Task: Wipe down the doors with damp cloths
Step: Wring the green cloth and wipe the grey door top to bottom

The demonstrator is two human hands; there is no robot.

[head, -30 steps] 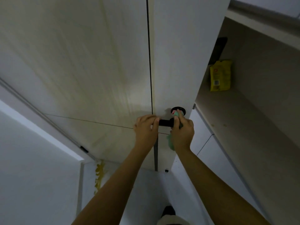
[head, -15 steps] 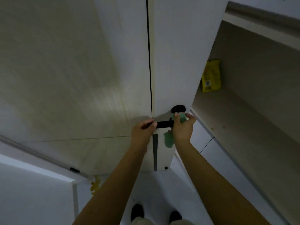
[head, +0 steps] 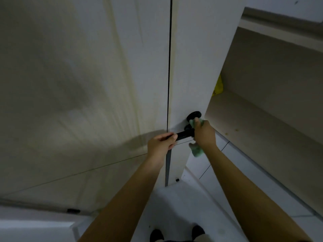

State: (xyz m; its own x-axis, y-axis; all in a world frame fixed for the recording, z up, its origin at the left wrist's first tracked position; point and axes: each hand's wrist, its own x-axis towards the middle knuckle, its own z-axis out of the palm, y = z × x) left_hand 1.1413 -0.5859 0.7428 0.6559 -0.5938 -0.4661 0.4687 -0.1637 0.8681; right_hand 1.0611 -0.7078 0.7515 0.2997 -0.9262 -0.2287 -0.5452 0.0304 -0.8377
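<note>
A pale door (head: 192, 58) stands straight ahead, its edge running down as a dark line. A black lever handle (head: 183, 133) juts from it, with a round black lock knob (head: 194, 115) just above. My left hand (head: 161, 143) grips the free end of the lever. My right hand (head: 204, 133) holds a green cloth (head: 196, 150) bunched against the base of the lever, below the knob. Part of the cloth hangs under my wrist.
To the left is a wide pale panel (head: 78, 84). To the right an open shelf (head: 262, 128) holds a yellow packet (head: 218, 86), half hidden by the door. White cabinet fronts (head: 218, 165) sit below it. My feet (head: 174, 234) stand on a white floor.
The view has tilted down and right, so the yellow packet has slid behind the door. My right hand has shifted slightly up the handle's base with the cloth. My left hand keeps its grip.
</note>
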